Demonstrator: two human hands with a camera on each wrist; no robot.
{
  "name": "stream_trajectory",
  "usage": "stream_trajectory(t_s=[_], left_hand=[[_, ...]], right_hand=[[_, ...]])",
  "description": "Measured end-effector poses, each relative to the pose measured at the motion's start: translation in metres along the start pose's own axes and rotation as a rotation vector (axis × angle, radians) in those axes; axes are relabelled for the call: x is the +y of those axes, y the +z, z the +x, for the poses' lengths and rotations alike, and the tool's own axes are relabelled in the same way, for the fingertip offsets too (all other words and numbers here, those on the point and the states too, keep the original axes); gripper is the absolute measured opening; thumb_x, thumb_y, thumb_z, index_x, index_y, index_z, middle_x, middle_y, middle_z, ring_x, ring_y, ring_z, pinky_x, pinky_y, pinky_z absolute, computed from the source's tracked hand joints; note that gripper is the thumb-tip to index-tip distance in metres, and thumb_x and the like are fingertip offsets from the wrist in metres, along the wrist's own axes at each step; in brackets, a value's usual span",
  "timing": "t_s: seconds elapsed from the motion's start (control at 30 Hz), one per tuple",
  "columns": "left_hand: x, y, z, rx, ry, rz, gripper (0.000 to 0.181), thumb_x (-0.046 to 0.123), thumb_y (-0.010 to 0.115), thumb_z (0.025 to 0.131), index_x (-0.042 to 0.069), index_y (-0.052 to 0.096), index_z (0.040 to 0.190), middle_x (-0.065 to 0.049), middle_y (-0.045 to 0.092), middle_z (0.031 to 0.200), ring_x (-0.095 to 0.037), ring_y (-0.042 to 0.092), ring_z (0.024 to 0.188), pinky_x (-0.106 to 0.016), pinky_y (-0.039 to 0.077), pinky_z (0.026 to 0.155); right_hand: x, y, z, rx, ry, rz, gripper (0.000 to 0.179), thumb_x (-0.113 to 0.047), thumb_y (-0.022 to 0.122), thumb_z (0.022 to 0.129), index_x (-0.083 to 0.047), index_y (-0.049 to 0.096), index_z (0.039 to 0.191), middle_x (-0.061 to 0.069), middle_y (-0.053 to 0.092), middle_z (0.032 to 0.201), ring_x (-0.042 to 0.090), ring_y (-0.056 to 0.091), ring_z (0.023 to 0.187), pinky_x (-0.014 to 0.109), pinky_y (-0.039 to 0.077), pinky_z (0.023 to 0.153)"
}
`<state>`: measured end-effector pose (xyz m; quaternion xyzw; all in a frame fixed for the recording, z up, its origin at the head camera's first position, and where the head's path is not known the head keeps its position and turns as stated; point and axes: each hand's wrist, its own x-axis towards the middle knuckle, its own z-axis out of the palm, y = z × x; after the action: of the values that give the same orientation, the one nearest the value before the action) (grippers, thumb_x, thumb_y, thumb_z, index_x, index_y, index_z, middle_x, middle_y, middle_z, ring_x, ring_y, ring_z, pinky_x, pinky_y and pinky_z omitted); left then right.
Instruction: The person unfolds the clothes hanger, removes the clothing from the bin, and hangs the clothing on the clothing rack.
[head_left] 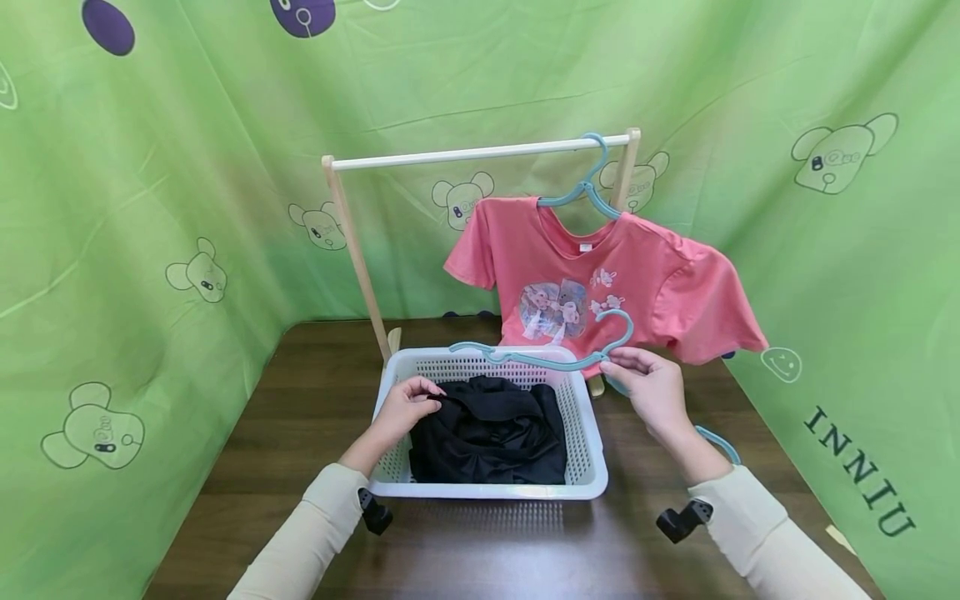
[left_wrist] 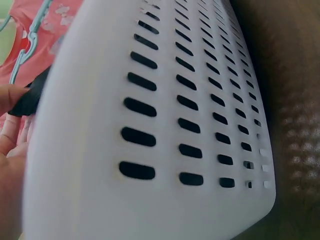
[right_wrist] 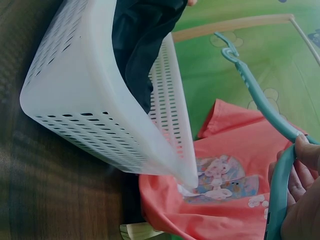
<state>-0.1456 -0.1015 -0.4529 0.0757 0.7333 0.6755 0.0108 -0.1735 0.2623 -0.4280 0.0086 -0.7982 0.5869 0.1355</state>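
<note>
A black garment [head_left: 495, 433] lies bunched in the white basket [head_left: 487, 492]. At the basket's left side my left hand [head_left: 405, 407] pinches an edge of that black cloth between thumb and fingers; the left wrist view catches the thumb and the cloth [left_wrist: 34, 97] beyond the basket wall. Over the basket's right rim, my right hand [head_left: 651, 387] holds a light blue clothes hanger [head_left: 540, 361] near its middle, one arm reaching left above the basket. The right wrist view shows thumb and fingers around this hanger [right_wrist: 265, 102].
Behind the basket stands a rack with a white bar [head_left: 465, 154] and wooden posts. A pink T-shirt [head_left: 622, 283] hangs at its right end on another blue hanger [head_left: 588, 187]. Part of a blue hanger [head_left: 718, 443] shows beside my right forearm. Green printed curtains surround the brown table [head_left: 300, 433].
</note>
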Motion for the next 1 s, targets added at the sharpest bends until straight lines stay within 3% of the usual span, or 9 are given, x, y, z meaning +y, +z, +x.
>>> stream_trajectory(t_s=[0.17, 0.3, 0.5, 0.7, 0.87, 1.0], left_hand=[[0.000, 0.002, 0.001, 0.057, 0.029, 0.010, 0.003, -0.011, 0.063, 0.085, -0.010, 0.062, 0.086, 0.000, 0.066, 0.081, -0.008, 0.049, 0.061, -0.020, 0.042, 0.057], [0.004, 0.003, 0.001, 0.079, 0.050, 0.033, 0.009, -0.009, 0.065, 0.087, -0.014, 0.059, 0.092, 0.000, 0.063, 0.080, -0.010, 0.052, 0.066, -0.020, 0.043, 0.060], [0.012, 0.007, -0.001, 0.071, 0.156, 0.141, 0.007, -0.009, 0.065, 0.087, -0.012, 0.059, 0.091, -0.017, 0.064, 0.086, -0.019, 0.057, 0.080, -0.021, 0.046, 0.071], [0.012, 0.008, -0.001, 0.045, 0.189, 0.228, 0.007, -0.009, 0.063, 0.088, -0.010, 0.057, 0.090, -0.022, 0.061, 0.083, -0.021, 0.053, 0.075, -0.022, 0.044, 0.068], [0.000, 0.005, 0.005, -0.015, 0.185, 0.176, 0.007, -0.010, 0.060, 0.090, -0.008, 0.054, 0.091, -0.016, 0.059, 0.080, -0.017, 0.050, 0.072, -0.022, 0.042, 0.065], [-0.014, 0.003, 0.011, -0.014, 0.150, 0.124, 0.007, -0.008, 0.062, 0.090, -0.008, 0.056, 0.093, -0.010, 0.062, 0.083, -0.013, 0.052, 0.074, -0.022, 0.043, 0.067]], right_hand=[[0.000, -0.001, -0.001, -0.002, 0.003, 0.002, 0.035, -0.019, 0.076, 0.087, 0.004, 0.068, 0.112, 0.001, 0.071, 0.091, 0.001, 0.064, 0.079, 0.013, 0.051, 0.070], [0.000, -0.002, -0.001, 0.003, -0.001, 0.010, 0.035, -0.018, 0.076, 0.086, 0.004, 0.068, 0.112, -0.001, 0.071, 0.089, 0.000, 0.064, 0.078, 0.013, 0.051, 0.070], [0.000, -0.004, -0.001, 0.006, -0.006, 0.015, 0.035, -0.017, 0.076, 0.086, 0.005, 0.068, 0.112, -0.005, 0.070, 0.088, 0.000, 0.064, 0.078, 0.013, 0.051, 0.070], [-0.001, -0.004, -0.003, 0.004, 0.002, 0.012, 0.035, -0.017, 0.076, 0.086, 0.005, 0.068, 0.112, -0.002, 0.071, 0.089, -0.001, 0.064, 0.078, 0.013, 0.051, 0.070], [-0.001, -0.004, -0.004, 0.007, -0.005, 0.018, 0.033, -0.015, 0.075, 0.086, 0.005, 0.068, 0.112, -0.003, 0.071, 0.088, -0.001, 0.064, 0.078, 0.013, 0.051, 0.070], [0.001, -0.005, -0.005, 0.010, -0.012, 0.008, 0.035, -0.016, 0.076, 0.086, 0.005, 0.068, 0.112, -0.003, 0.072, 0.088, -0.002, 0.064, 0.078, 0.012, 0.050, 0.071]])
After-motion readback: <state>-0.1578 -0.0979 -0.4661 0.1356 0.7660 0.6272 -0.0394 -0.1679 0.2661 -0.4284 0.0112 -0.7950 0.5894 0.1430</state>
